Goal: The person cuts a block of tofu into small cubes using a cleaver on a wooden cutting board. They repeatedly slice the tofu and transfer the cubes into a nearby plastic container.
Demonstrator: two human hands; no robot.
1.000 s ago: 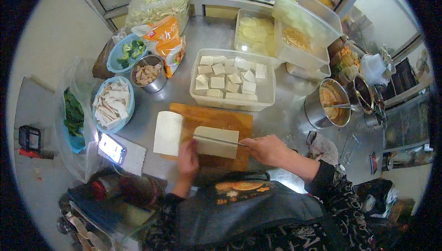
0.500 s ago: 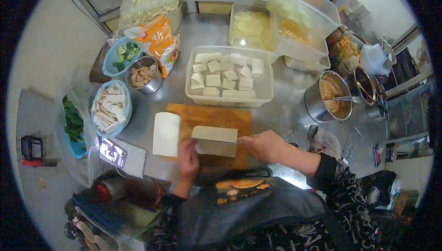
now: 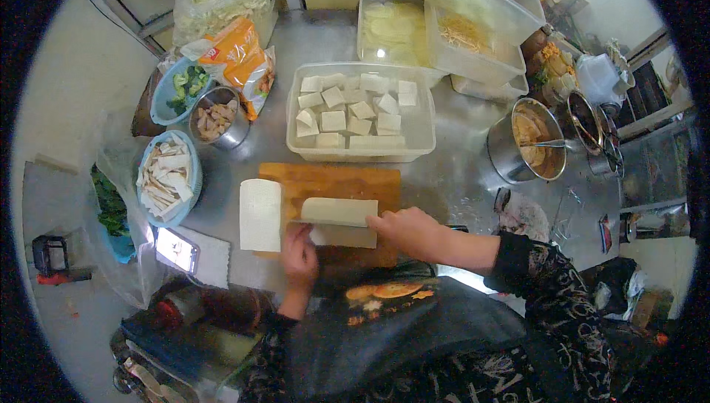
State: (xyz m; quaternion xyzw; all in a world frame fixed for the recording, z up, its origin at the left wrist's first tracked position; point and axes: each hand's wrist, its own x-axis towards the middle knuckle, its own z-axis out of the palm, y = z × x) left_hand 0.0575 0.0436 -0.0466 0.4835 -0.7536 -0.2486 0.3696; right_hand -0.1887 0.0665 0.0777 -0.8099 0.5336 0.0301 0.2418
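Observation:
A pale block of tofu (image 3: 340, 236) lies on the wooden cutting board (image 3: 333, 175). My right hand (image 3: 399, 231) is closed round the handle of a knife (image 3: 333, 222). Its blade runs lengthwise across the block, with the tip past the left end. My left hand (image 3: 299, 255) has its fingers curled at that left end, close to the blade tip; whether they grip anything is hidden. Left of it, a second tofu block (image 3: 259, 214) sits partly on the board. Beyond the board, a clear plastic tub (image 3: 296, 144) holds several cut tofu pieces (image 3: 333, 120).
To the left stand a blue basket (image 3: 194, 181) of white strips, a metal pot (image 3: 235, 133) of meat pieces, a bowl (image 3: 159, 100) of broccoli and a lit phone (image 3: 177, 250). Stacked clear tubs (image 3: 481, 66) are at the back right, near a steel pot (image 3: 506, 155) of sauce.
The knife has slid left, so its tip now reaches beyond the block's left end. My left hand keeps close to that end. The whole view has shifted slightly.

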